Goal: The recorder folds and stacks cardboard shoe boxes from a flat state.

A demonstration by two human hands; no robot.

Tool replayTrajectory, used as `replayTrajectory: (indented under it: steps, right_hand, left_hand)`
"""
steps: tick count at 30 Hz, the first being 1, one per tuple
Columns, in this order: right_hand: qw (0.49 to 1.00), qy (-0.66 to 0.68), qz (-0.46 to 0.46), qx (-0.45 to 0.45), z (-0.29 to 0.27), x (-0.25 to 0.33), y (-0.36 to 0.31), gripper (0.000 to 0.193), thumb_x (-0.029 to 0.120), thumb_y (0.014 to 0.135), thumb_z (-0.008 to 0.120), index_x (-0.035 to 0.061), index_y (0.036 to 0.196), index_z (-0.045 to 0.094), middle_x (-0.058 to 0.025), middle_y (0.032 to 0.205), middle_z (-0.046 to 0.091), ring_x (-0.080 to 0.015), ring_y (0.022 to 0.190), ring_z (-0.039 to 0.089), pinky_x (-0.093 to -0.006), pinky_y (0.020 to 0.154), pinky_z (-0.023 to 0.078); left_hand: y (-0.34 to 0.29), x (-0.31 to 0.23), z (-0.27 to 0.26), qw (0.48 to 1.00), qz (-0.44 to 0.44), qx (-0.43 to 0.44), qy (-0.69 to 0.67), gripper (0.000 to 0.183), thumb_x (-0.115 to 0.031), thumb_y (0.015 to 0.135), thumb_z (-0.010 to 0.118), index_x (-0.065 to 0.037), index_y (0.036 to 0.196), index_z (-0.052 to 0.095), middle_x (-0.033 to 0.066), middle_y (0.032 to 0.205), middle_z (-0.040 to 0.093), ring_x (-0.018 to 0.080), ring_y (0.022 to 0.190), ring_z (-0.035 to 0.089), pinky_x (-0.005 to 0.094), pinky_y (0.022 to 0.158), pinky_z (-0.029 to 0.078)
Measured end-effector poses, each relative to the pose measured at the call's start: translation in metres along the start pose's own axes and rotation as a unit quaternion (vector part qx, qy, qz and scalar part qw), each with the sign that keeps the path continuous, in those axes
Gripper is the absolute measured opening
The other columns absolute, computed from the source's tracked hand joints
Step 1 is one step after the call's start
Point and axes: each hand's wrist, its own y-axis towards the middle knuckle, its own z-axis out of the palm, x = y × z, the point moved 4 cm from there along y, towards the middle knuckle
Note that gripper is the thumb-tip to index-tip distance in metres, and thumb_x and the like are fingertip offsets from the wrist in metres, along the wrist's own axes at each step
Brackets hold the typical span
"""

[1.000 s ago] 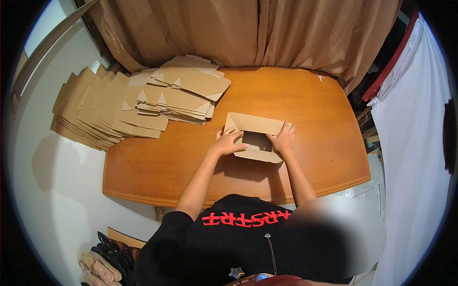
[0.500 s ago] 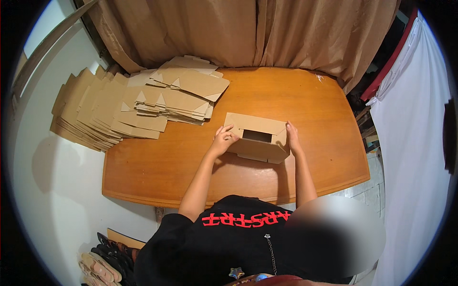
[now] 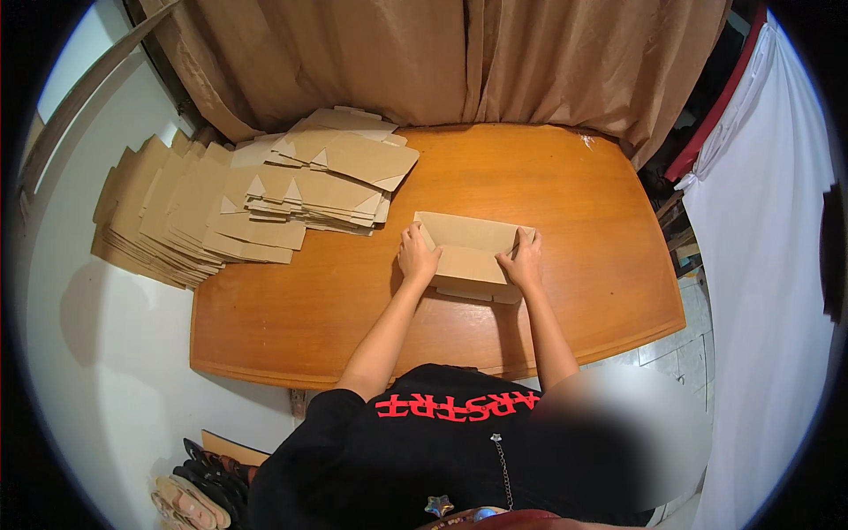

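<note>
A brown cardboard box point(image 3: 471, 263) stands on the wooden table in front of me, its top open so that the inner walls show. My left hand point(image 3: 417, 254) grips its left end, with the fingers over the top edge. At the right end, my right hand point(image 3: 525, 259) holds the wall, with the thumb toward the inside and the fingers around the corner. A flap sticks out low along the box's near side. The box's bottom is mostly hidden by its near wall.
Flattened cardboard boxes lie in a large overlapping stack point(image 3: 300, 190) at the table's far left. The wooden table point(image 3: 530, 168) has a curved near edge. Brown curtains point(image 3: 371, 62) hang behind it, a white cloth point(image 3: 751, 265) at the right. Footwear point(image 3: 199, 499) sits on the floor, lower left.
Inward-folded end flaps that framed a narrow opening have been pushed down or out of sight, and the box's inside is now widely exposed. My right hand has moved slightly left, its thumb now inside.
</note>
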Motion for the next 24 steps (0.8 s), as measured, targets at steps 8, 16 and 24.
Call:
replayTrajectory:
  steps: [8,16,24]
  right_hand:
    - [0.998,0.013,0.063,-0.016,-0.005,0.000,-0.003,0.081,0.032,0.068,0.072,0.0042,0.132,0.031,-0.0268,0.134,0.028,-0.0421,0.110,0.046,-0.0453,0.088,0.043]
    - [0.995,0.044,0.069,-0.051,0.002,-0.018,-0.003,0.077,0.041,0.078,0.058,0.0016,0.135,0.025,-0.0240,0.129,0.039,-0.0388,0.113,0.045,-0.0443,0.090,0.041]
    - [0.954,0.199,-0.031,-0.222,-0.024,0.012,-0.006,0.063,0.035,0.086,0.051,0.0004,0.134,0.028,-0.0243,0.132,0.035,-0.0371,0.119,0.039,-0.0420,0.096,0.035]
  left_hand:
    - [0.001,0.016,-0.011,0.998,-0.053,0.040,-0.018,0.068,-0.032,0.072,0.069,-0.006,0.125,0.037,0.0211,0.113,0.053,0.0363,0.101,0.054,0.0432,0.083,0.045]
    - [-0.033,0.044,-0.020,0.896,-0.220,0.259,-0.287,0.075,-0.043,0.077,0.062,-0.008,0.136,0.033,0.0150,0.130,0.045,0.0276,0.117,0.043,0.0449,0.091,0.038]
    - [-0.024,0.002,-0.056,0.886,0.076,0.043,-0.454,0.071,-0.029,0.074,0.069,-0.020,0.135,0.034,0.0150,0.137,0.030,0.0307,0.121,0.034,0.0450,0.099,0.032]
